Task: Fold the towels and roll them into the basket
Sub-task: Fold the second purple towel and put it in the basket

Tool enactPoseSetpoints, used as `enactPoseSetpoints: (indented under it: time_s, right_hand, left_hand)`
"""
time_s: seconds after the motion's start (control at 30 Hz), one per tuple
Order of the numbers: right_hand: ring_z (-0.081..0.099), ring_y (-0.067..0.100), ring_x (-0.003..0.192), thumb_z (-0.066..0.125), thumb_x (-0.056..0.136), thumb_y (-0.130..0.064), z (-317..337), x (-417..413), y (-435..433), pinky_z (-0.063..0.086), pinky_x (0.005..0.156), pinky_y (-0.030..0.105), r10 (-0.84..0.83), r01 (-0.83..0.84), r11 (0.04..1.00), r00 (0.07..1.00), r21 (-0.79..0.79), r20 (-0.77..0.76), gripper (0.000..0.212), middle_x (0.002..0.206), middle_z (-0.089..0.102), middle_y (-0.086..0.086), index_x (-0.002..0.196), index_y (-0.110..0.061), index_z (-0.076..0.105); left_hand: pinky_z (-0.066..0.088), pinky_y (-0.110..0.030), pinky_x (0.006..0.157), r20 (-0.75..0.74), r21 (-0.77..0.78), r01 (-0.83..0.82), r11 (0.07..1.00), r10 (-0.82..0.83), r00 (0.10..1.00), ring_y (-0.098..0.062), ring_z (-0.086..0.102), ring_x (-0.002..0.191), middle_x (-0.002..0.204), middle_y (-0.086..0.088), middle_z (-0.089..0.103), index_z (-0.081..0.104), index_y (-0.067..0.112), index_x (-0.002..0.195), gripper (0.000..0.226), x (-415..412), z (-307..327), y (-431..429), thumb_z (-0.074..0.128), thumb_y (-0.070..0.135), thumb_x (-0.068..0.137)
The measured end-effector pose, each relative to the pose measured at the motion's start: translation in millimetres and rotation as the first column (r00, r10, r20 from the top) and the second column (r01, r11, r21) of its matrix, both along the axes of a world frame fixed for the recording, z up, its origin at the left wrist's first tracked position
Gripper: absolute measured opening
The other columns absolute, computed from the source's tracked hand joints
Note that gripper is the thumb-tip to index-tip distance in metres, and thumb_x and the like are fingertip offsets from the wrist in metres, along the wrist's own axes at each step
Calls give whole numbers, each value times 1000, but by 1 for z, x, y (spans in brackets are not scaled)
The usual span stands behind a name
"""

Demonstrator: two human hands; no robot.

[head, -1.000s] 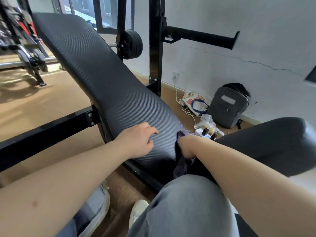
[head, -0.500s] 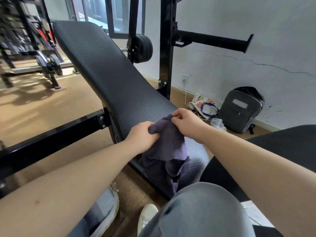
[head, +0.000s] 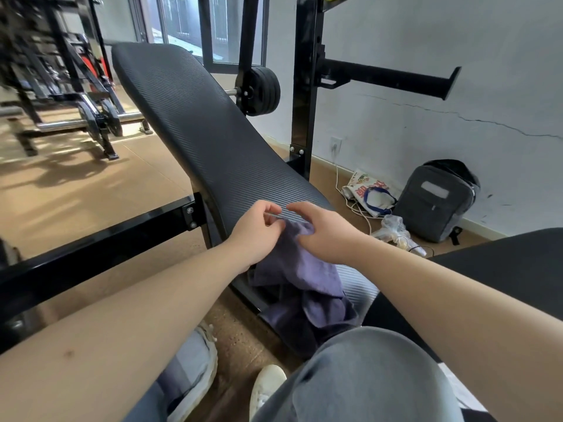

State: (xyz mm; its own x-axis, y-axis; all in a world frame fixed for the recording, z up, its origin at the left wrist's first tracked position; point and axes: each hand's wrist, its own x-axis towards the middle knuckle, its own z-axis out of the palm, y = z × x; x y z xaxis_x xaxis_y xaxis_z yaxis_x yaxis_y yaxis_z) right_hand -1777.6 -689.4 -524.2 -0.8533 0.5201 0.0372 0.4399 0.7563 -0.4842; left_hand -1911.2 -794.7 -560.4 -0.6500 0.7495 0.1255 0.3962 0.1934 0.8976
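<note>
A purple towel is pinched at its top edge by the left hand and, apparently, the right hand; the remainder hangs crumpled below both grips against the bench pad.

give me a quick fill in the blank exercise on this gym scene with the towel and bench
1. Both hands, the left hand and right hand, hold a ____ towel.
2. The towel drapes over the lower end of a black ____.
3. A grey ____ stands on the floor against the wall.

Missing words: purple; bench; backpack
</note>
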Motion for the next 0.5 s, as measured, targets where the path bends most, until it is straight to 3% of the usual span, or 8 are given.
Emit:
enactPoseSetpoints:
  time_s: [0.1, 0.17, 0.23, 0.27, 0.37, 0.43, 0.5]
  right_hand:
    - [50, 6, 134, 52, 82, 3, 12, -5, -8, 43, 106, 23, 119, -132, 979, 989, -154, -91, 84, 146, 55, -11, 156, -32, 33]
    - [61, 5, 111, 60, 81, 5, 23, -5, -8, 49, 90, 19, 130, -153, 958, 986, -241, -106, 84, 122, 66, -10, 153, -32, 38]
    - [63, 9, 81, 67, 81, -2, 33, -3, -7, 53, 76, 25, 147, -153, 963, 988, -224, -43, 67, 91, 69, -4, 138, -34, 55]
    - [62, 10, 76, 70, 82, -6, 38, -1, -8, 54, 75, 28, 148, -145, 969, 989, -198, -1, 56, 86, 69, -3, 130, -34, 63]
    - [70, 16, 82, 71, 86, -16, 44, 2, -7, 59, 79, 32, 73, -74, 985, 997, -157, -15, 22, 88, 75, -2, 102, -28, 78]
    - [72, 19, 87, 67, 89, -18, 45, 4, -3, 61, 81, 35, -45, 26, 985, 993, -173, -110, 13, 87, 76, 1, 93, -23, 78]
    - [72, 20, 87, 62, 88, -18, 46, 6, 2, 62, 82, 38, -183, 141, 962, 969, -232, -166, 15, 86, 76, 1, 89, -23, 76]
  left_hand:
    - [40, -20, 70, -13, 79, 72, 994, -71, 997, -2, 63, 86, 93, 6, 69, 56, 27, 105, 17, 2, 11, 0, 68, 19, 96]
    - [41, -13, 69, -6, 115, 85, 990, -85, 996, 5, 64, 80, 90, 7, 72, 54, 27, 101, 21, 2, 16, -3, 72, 19, 93]
    - [40, -5, 64, -41, 118, 92, 989, -88, 995, 12, 62, 74, 87, 9, 71, 55, 29, 101, 22, 2, 17, -8, 73, 21, 93]
    - [40, -4, 65, -61, 103, 105, 989, -99, 993, 12, 63, 74, 86, 8, 72, 56, 32, 102, 21, 2, 18, -11, 73, 24, 93]
    - [49, -17, 72, -5, 21, 233, 972, -233, 972, 1, 71, 82, 90, 2, 76, 61, 38, 107, 28, -2, 18, -21, 80, 33, 87]
    - [57, -27, 75, 39, -112, 316, 942, -314, 949, -9, 74, 87, 92, 2, 78, 67, 34, 104, 32, -5, 16, -27, 86, 27, 79]
    - [56, -31, 74, -94, -277, 282, 919, -317, 944, -15, 72, 84, 84, 4, 76, 71, 27, 90, 14, -6, 13, -29, 80, 24, 80]
